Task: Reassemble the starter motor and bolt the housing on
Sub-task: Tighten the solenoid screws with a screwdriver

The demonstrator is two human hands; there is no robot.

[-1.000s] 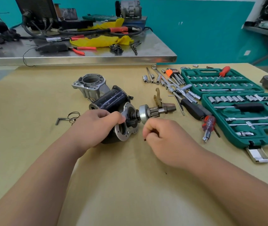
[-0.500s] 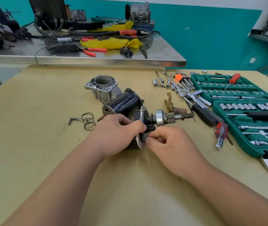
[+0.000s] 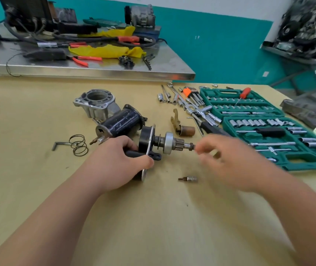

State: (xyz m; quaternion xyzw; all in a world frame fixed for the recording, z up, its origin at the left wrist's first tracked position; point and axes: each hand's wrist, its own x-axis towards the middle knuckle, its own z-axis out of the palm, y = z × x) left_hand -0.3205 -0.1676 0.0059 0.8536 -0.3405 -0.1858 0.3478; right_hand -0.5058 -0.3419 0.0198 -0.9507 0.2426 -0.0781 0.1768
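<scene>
moved: the right hand (image 3: 228,160) has left the round plate and gone out to the tip of the shaft. a small bit (image 3: 189,178) now shows on the table (image 3: 153,227) where that hand was.
right hand: blurry, fingertips at the shaft end; i cannot tell if it holds anything.
left hand (image 3: 118,164): fingers curled round the dark body of the starter motor (image 3: 153,143), thumb on the plate's edge.
starter motor: low over the table's middle, shaft pointing right.
housing (image 3: 97,103): grey, lying apart behind the motor, not on yet.
green case (image 3: 253,127): open on the right, rows of shiny sockets in its slots, a black-handled tool in the near half, a red screwdriver (image 3: 244,93) in the far half.
spring (image 3: 79,144): left of the motor.
</scene>
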